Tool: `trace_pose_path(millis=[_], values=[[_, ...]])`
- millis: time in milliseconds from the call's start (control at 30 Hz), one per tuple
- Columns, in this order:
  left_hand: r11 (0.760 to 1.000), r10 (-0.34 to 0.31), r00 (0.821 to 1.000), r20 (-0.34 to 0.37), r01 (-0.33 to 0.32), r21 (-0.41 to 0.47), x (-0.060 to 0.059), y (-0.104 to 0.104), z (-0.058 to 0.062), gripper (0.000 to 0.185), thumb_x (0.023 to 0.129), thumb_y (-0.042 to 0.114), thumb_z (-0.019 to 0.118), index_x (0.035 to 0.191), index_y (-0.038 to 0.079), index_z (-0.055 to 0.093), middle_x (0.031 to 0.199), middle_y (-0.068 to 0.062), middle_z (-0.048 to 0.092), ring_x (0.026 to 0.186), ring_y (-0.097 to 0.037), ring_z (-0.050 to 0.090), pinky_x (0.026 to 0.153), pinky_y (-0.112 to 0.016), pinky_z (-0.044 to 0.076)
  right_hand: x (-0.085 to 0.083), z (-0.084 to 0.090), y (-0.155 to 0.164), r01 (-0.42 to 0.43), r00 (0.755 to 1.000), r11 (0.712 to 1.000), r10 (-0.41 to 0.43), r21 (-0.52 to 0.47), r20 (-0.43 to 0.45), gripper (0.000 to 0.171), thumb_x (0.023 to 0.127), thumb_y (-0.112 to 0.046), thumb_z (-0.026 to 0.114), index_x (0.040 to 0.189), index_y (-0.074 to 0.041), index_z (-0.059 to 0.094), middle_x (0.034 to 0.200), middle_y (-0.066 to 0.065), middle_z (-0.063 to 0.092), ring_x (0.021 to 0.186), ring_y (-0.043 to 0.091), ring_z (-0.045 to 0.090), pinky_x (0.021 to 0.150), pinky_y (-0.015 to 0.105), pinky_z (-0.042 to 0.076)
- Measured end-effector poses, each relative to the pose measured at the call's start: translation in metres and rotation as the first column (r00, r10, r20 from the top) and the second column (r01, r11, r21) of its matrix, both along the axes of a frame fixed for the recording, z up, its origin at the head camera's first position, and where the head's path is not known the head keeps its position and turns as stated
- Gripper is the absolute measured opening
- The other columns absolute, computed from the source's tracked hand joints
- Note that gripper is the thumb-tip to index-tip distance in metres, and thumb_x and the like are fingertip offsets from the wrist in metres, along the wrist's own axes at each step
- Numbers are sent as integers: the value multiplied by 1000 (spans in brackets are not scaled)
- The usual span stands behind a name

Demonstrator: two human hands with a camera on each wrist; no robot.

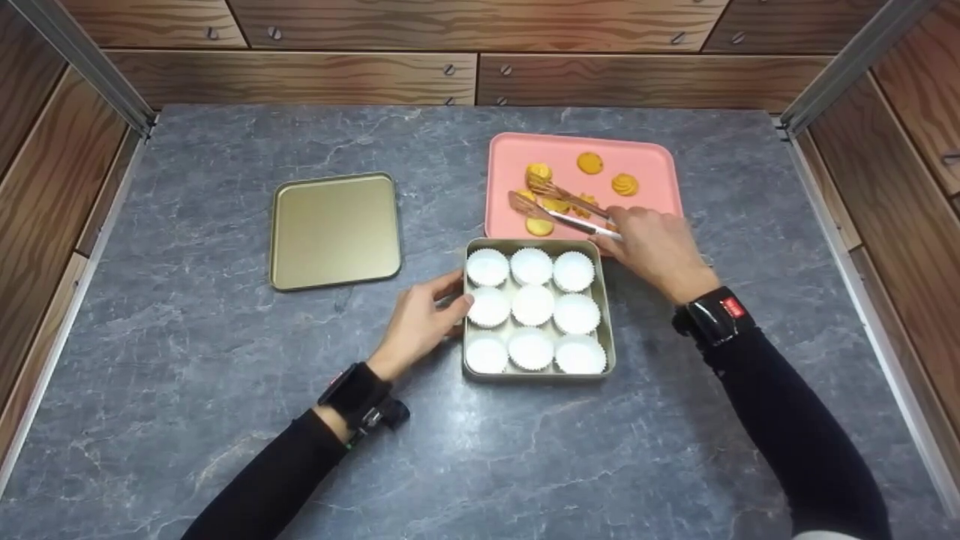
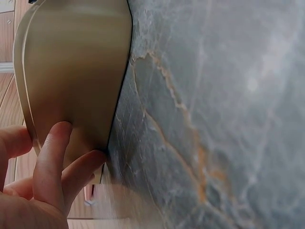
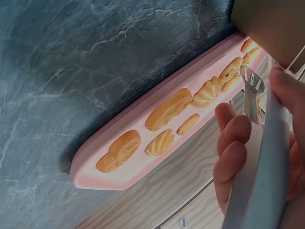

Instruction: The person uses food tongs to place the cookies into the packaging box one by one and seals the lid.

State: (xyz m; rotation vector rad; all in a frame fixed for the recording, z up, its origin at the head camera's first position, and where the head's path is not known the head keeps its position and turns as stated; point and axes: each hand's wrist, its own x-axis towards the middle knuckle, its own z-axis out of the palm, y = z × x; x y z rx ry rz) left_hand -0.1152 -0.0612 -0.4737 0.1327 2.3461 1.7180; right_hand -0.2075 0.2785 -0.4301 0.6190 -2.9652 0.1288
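While my hands work, this is how things lie, biggest first:

Counter: grey marbled stone (image 1: 225,375), smooth and veined, with wood-grain panels around it.

Lid: flat square gold metal lid (image 1: 334,229) with rounded corners, lying alone on my left, well apart from both hands.

Pink tray: matte pink tray (image 1: 651,169), rectangular with soft corners, just behind the tin; it holds several golden cookies (image 1: 624,184), ridged and swirled.

Tin: square gold tin (image 1: 605,330), brushed metal, filled by nine white pleated paper cups (image 1: 532,304) in three rows.

Left hand: my left hand (image 1: 416,324) rests at the tin's left wall, fingers (image 2: 52,157) loosely straight and pressing the metal side, thumb near the rim.

Right hand: my right hand (image 1: 651,246) is curled round the handles of the tongs (image 1: 559,206), over the tin's far right corner.

Tongs: slim metal, forked tips spread apart over the cookies at the tray's left side; whether they touch a cookie I cannot tell.
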Motion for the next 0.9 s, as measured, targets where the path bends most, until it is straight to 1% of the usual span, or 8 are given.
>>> trace_pose_path(millis=[133, 300, 400, 533, 600, 800, 900], values=[[1000, 1, 1000, 6, -1, 2, 0, 0, 0, 55, 99, 16, 70, 149, 3, 52, 141, -19, 62, 111, -28, 72, 76, -27, 67, 1, -1, 0, -9, 1000, 1000, 9, -7, -6, 36, 96, -35, 75, 103, 0, 67, 80, 17, 67, 68, 40, 65, 53, 56, 52], [1000, -1, 1000, 8, 1, 14, 0, 0, 0, 55, 99, 16, 70, 150, 3, 52, 141, -19, 61, 110, -28, 72, 76, -28, 67, 2, -2, 1, -11, 999, 1000, 11, -11, -31, 38, 97, -37, 75, 104, 0, 67, 82, 18, 69, 67, 40, 65, 53, 56, 54], [1000, 0, 1000, 14, -1, 18, 1, 0, 0, 56, 99, 16, 70, 150, 3, 51, 142, -19, 61, 109, -28, 72, 75, -27, 67, 3, -3, 1, -13, 999, 1000, 12, -14, -45, 40, 97, -38, 73, 107, 0, 67, 83, 19, 69, 66, 41, 65, 52, 56, 54], [1000, -1, 1000, 17, 1, 22, 1, 0, 0, 56, 99, 15, 70, 150, 3, 51, 142, -20, 61, 109, -28, 72, 74, -27, 67, 6, -3, 3, -16, 999, 999, 14, -37, -36, 41, 99, -39, 71, 112, 0, 67, 85, 19, 70, 67, 41, 65, 53, 56, 55], [1000, 0, 1000, 17, 0, 21, 1, 0, 0, 56, 99, 15, 70, 150, 3, 51, 142, -20, 61, 108, -27, 73, 74, -27, 67, 7, -2, 4, -17, 999, 998, 16, -55, -33, 40, 100, -38, 70, 112, 0, 66, 85, 19, 69, 66, 41, 65, 52, 56, 55], [999, -4, 1000, -28, 3, -35, 0, -1, -1, 55, 99, 18, 70, 149, 4, 52, 140, -19, 63, 96, -22, 75, 70, -28, 67, 13, 6, 9, -29, 998, 994, 23, -104, -59, 37, 100, -37, 71, 110, -2, 65, 86, 17, 69, 67, 40, 65, 52, 57, 54], [999, -3, 999, -37, 2, -50, 0, -1, -1, 55, 99, 19, 70, 149, 4, 52, 140, -19, 63, 93, -20, 75, 69, -28, 67, 17, 10, 12, -22, 999, 993, 16, -119, -52, 37, 100, -38, 70, 110, -3, 64, 84, 15, 67, 66, 37, 63, 51, 54, 54]])
